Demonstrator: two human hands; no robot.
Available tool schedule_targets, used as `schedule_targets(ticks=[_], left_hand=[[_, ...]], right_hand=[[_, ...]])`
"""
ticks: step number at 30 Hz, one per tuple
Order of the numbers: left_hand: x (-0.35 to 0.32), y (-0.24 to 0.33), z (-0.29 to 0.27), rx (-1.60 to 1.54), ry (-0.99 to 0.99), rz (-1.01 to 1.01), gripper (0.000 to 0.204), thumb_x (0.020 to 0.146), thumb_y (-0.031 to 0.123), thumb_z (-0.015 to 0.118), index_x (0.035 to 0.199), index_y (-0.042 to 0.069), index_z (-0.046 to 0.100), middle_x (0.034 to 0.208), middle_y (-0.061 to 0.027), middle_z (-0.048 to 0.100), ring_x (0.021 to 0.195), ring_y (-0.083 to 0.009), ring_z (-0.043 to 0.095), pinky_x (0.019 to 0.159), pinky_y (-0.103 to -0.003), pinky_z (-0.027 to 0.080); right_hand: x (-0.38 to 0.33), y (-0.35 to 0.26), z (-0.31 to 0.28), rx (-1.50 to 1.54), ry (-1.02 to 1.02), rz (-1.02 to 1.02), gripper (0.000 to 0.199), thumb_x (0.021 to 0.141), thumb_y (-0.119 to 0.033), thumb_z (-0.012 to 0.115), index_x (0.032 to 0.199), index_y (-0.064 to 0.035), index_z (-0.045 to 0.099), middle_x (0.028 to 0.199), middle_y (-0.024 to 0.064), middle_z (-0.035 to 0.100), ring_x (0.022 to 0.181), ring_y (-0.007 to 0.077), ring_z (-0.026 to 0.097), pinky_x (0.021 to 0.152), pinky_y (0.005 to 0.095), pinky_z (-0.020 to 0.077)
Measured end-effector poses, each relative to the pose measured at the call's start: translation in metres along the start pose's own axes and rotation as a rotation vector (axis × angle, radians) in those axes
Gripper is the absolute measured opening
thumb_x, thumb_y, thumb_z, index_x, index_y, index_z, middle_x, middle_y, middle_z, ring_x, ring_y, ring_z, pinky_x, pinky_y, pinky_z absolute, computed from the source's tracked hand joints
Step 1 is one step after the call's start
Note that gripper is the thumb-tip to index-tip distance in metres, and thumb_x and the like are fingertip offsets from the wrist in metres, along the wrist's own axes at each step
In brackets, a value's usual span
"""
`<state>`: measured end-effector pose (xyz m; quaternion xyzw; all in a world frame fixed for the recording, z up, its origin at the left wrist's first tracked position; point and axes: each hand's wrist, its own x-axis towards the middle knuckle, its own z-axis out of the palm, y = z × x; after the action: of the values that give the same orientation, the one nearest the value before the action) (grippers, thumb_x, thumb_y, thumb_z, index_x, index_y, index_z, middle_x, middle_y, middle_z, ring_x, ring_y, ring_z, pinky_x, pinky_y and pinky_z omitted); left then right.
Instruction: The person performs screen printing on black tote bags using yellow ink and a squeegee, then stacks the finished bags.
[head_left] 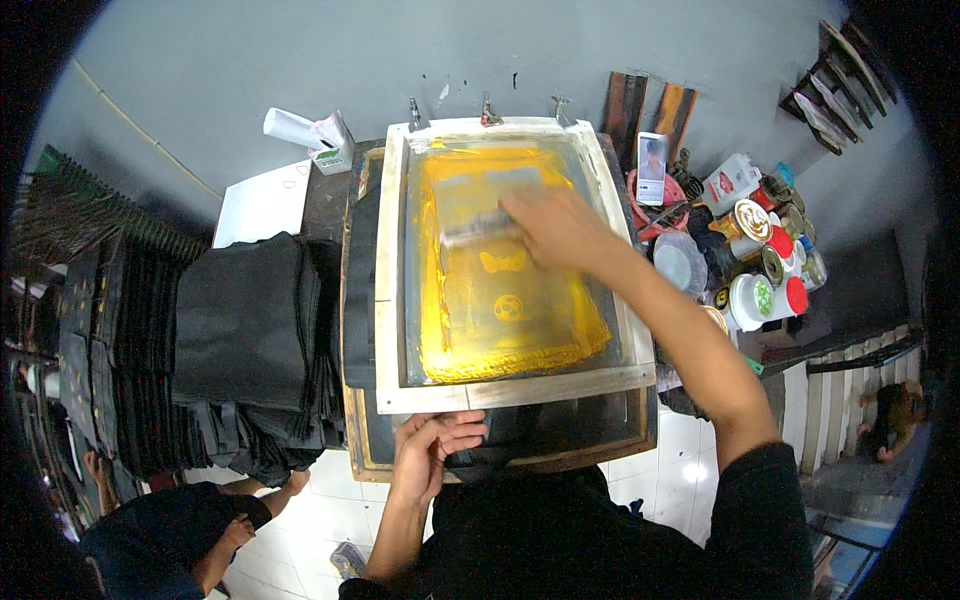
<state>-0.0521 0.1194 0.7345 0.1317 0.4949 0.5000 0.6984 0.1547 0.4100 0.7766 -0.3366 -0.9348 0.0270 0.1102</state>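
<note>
A silkscreen frame (388, 300) with a white wooden border lies over a dark board. Yellow ink (590, 330) is smeared over its mesh, thickest along the near and left edges, and small motifs show through. My right hand (555, 228), blurred by motion, is closed on a squeegee (475, 232) that crosses the upper middle of the mesh. At the frame's near edge is my left hand (435, 445), palm partly up and fingers loosely bent and apart; nothing shows in it. Whether its fingertips touch the border I cannot tell.
Stacked black fabric bags (245, 325) stand at left, beside a white sheet (263, 205). Clips (487, 112) line the frame's far edge. A phone (652, 170) and several ink tubs (750, 300) crowd the right. Another person (180, 540) is at lower left.
</note>
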Motion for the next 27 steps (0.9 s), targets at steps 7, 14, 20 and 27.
schedule_targets(ticks=[7, 14, 20, 27], left_hand=[[-0.006, -0.005, 0.000, -0.353, 0.021, -0.154, 0.050, 0.089, 0.013, 0.045, 0.125, -0.021, 0.049, 0.135, -0.0372, 0.056, 0.134, -0.0460, 0.053, 0.114, -0.053, 0.045], [-0.002, -0.005, -0.010, -0.308, -0.068, -0.244, 0.046, 0.092, 0.014, 0.046, 0.125, -0.017, 0.054, 0.123, -0.0348, 0.064, 0.120, -0.0445, 0.064, 0.103, -0.050, 0.054], [0.055, 0.085, 0.037, 0.638, -0.131, 0.500, 0.027, 0.102, 0.014, 0.059, 0.123, 0.000, 0.065, 0.108, -0.0117, 0.074, 0.102, -0.0191, 0.069, 0.091, -0.034, 0.054], [0.177, 0.153, 0.072, 1.406, 0.082, 1.056, 0.034, 0.087, 0.014, 0.076, 0.116, -0.001, 0.069, 0.110, -0.0209, 0.071, 0.112, -0.0404, 0.063, 0.107, -0.046, 0.042]], right_hand=[[0.098, 0.071, -0.023, 0.092, -0.200, 0.134, 0.055, 0.088, -0.029, 0.071, 0.136, -0.0043, 0.057, 0.117, 0.0220, 0.069, 0.110, 0.0416, 0.065, 0.093, 0.0502, 0.0511], [0.090, 0.058, 0.004, -0.034, -0.070, 0.205, 0.047, 0.090, -0.036, 0.071, 0.125, -0.0062, 0.061, 0.107, 0.0176, 0.072, 0.103, 0.0393, 0.068, 0.087, 0.0508, 0.0517], [0.054, 0.028, 0.006, -0.077, -0.041, 0.235, 0.033, 0.086, -0.027, 0.074, 0.106, -0.0049, 0.061, 0.105, 0.0162, 0.071, 0.100, 0.0359, 0.070, 0.084, 0.0503, 0.0548], [0.019, -0.004, 0.007, -0.015, 0.038, 0.134, 0.027, 0.087, -0.023, 0.071, 0.104, -0.0045, 0.060, 0.102, 0.0152, 0.069, 0.099, 0.0349, 0.069, 0.082, 0.0496, 0.0551]])
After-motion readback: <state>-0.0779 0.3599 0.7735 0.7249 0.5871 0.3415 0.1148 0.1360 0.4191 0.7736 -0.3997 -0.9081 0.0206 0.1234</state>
